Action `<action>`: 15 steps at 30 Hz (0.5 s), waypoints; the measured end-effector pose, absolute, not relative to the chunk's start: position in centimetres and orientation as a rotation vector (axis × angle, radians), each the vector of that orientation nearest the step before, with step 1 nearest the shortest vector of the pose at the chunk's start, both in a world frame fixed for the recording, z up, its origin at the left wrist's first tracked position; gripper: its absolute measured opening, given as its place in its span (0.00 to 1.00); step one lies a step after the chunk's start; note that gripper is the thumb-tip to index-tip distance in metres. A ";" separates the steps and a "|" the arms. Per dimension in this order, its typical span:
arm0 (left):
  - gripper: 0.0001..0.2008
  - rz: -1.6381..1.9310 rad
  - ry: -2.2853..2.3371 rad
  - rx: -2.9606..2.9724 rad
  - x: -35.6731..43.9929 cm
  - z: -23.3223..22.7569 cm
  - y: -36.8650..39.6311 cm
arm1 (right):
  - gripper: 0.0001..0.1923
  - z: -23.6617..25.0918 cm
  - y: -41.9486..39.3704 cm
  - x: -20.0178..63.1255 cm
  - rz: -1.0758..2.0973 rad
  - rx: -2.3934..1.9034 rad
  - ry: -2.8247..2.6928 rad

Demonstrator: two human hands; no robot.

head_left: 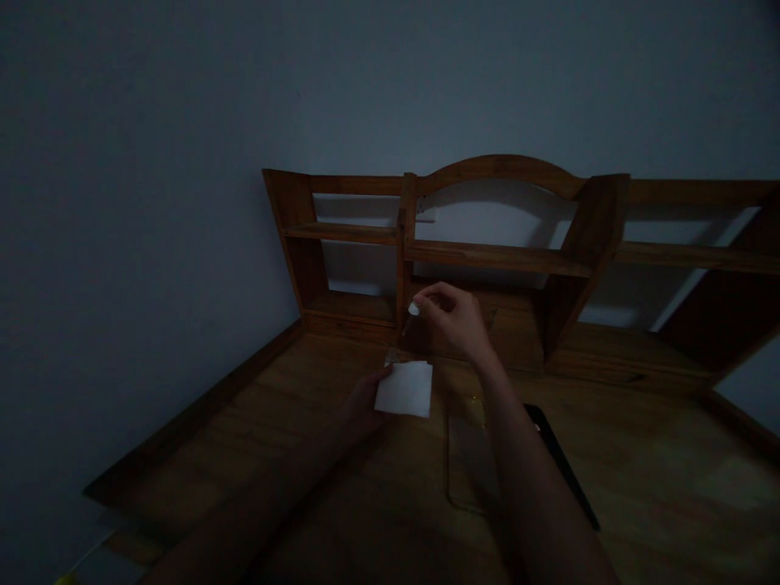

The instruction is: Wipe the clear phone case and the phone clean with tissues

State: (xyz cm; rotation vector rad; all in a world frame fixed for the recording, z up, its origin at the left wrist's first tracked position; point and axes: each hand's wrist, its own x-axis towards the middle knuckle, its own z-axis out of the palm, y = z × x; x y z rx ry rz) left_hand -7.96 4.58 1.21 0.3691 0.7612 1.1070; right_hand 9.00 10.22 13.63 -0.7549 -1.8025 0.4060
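Note:
My right hand (456,318) is raised in front of the shelf, thumb and fingers pinched on the white top of a dropper (413,309). The dropper's thin clear stem slants down to the left. Lower and to the left, my left hand (367,398) grips a folded white cloth or tissue (405,390), its flat face turned towards me. Just behind the cloth's upper left edge shows a small clear object (392,355), perhaps a little bottle; the dim light hides its shape. The dropper's stem ends above it, apart from it.
On the wooden desk (256,455) lies a clear, gold-edged case (466,463), partly under my right forearm. A dark flat device (564,463) lies to its right. A wooden shelf unit (500,258) stands along the back against the wall. A wall socket (425,213) shows behind it.

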 end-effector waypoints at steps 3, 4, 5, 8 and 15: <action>0.11 1.098 0.772 0.381 -8.1 0.9 4.8 | 0.08 12.9 10.2 8.0 0.333 -0.777 -1.869; 0.11 1.096 0.765 0.384 -8.1 0.8 4.8 | 0.08 12.5 10.3 7.6 0.332 -0.785 -1.889; 0.11 1.095 0.756 0.383 -8.2 0.8 4.9 | 0.08 12.1 10.5 7.3 0.337 -0.790 -1.902; 0.10 1.111 0.747 0.362 -8.1 0.9 4.8 | 0.09 10.9 10.9 6.5 0.350 -0.795 -1.910; 0.10 1.113 0.763 0.350 -7.8 1.3 4.5 | 0.09 9.8 11.5 6.1 0.377 -0.796 -1.921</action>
